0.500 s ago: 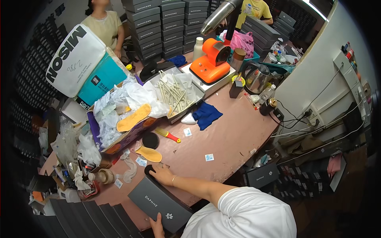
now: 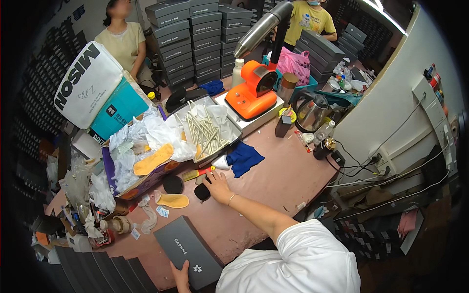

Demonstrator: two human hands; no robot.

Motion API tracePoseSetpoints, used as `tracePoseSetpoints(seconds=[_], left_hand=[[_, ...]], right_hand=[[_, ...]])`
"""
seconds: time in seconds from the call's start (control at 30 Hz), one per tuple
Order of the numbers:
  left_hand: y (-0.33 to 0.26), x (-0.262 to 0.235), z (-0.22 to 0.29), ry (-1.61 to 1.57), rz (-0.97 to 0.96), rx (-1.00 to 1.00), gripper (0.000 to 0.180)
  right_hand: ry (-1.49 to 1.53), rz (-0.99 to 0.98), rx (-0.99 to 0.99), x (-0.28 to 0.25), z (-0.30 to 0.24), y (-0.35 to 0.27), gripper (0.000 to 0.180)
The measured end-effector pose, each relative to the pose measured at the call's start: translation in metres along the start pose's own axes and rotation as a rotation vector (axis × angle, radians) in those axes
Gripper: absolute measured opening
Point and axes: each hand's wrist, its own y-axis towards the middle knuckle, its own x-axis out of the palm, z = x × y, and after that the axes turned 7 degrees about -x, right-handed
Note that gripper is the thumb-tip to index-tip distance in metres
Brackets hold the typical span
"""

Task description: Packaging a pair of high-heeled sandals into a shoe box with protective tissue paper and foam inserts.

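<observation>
A dark grey shoebox [image 2: 195, 244] lies at an angle near the table's front edge. My left hand [image 2: 181, 277] grips its lower left side, fingertips along the edge. Further out, my right hand [image 2: 220, 188] is closed around a rounded black pad [image 2: 202, 191] just above the tabletop or on it; its fingers partly hide the pad. Just past those fingertips lies a brush [image 2: 191, 175] with a yellow and red handle. Left of the pad are a round black disc [image 2: 173, 184] and a yellow insole [image 2: 172, 200].
An open carton of crumpled white paper [image 2: 128, 158] and a box of pale sticks [image 2: 207, 127] stand behind. An orange machine [image 2: 251, 95], a blue cloth [image 2: 244, 158] and a glass kettle [image 2: 311, 115] are further right. Stacked shoeboxes [image 2: 97, 273] line the lower left. Two people stand beyond the table.
My right hand has left the shoebox's far end and moved forward and right, carrying the black pad towards the brush. My left hand stays on the box. The whole view has shifted slightly.
</observation>
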Motion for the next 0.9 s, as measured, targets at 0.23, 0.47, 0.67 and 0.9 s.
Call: tracePoseSetpoints(seconds=[0.23, 0.47, 0.67, 0.9], left_hand=[[0.040, -0.012, -0.036, -0.031, -0.126, -0.153, 0.046], [-0.007, 0.000, -0.008, -0.569, -0.392, -0.237, 0.043], [-0.022, -0.035, -0.011, -0.421, -0.304, 0.108, 0.058], [0.021, -0.131, -0.007, -0.243, -0.426, 0.218, 0.076]], right_hand=[[1.152, -0.892, 0.350, -0.053, -0.089, -0.130, 0.062], [1.707, -0.877, 1.094, -0.057, -0.131, -0.148, 0.057], [1.520, -0.537, 0.954, -0.131, -0.173, -0.093, 0.049], [1.096, -0.606, 0.022, -0.096, -0.315, -0.111, 0.049]])
